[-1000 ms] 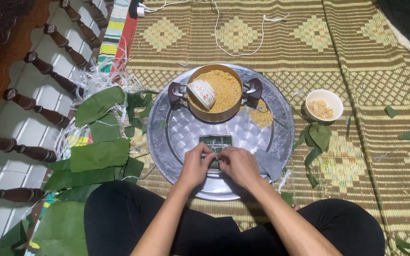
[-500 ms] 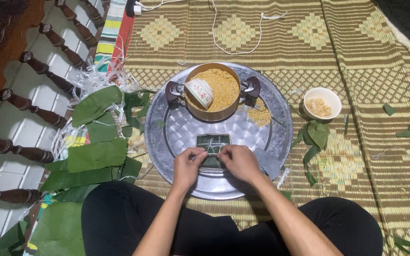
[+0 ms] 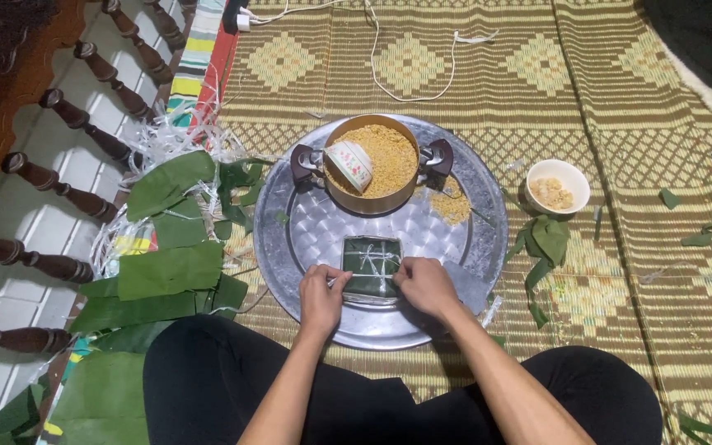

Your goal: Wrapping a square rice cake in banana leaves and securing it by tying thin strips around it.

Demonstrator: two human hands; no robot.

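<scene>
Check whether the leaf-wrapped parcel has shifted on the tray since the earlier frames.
No. The leaf-wrapped parcel sits just below the pot, as before.

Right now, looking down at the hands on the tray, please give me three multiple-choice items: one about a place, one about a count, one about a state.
1. Where does the small patterned cup lie?
A. in the pot, on the yellow grain
B. on the woven mat
C. in the white bowl

2. How many handles show on the pot?
A. one
B. two
C. four

3. How is the green leaf parcel?
A. unfolded flat
B. crossed with pale string
C. cut in halves

Answers:
1 A, the cup rests tilted on the grain.
2 B, one dark handle sticks out on each side.
3 B, string crosses its top, while the left hand and right hand touch it on the round metal tray.
</scene>
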